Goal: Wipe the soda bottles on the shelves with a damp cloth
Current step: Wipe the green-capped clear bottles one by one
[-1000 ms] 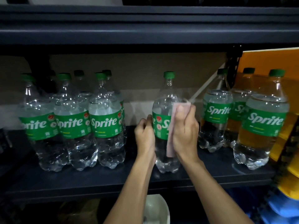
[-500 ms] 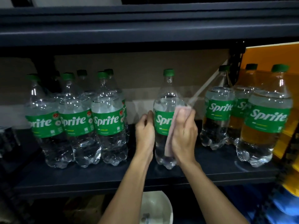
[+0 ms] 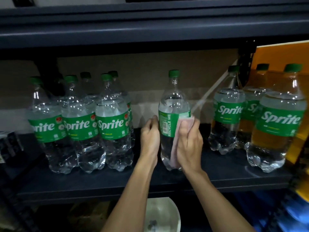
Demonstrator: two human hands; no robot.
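Note:
A clear Sprite bottle with a green cap and label stands upright alone in the middle of the dark shelf. My left hand holds its left side, fingers curled round the label. My right hand presses a pale pink cloth against the bottle's right side, fingers wrapped over the cloth. The label's back with the barcode faces me. The bottle's right side is hidden behind the cloth and hand.
Several Sprite bottles stand grouped at the left, three more Sprite bottles at the right. An orange panel borders the right end. A white bowl sits below the shelf. A second shelf board runs close overhead.
The middle bottle has turned in my hands: its Sprite logo has rotated away and the barcode side now faces me. Both hands stay on it, cloth still pressed to its right side.

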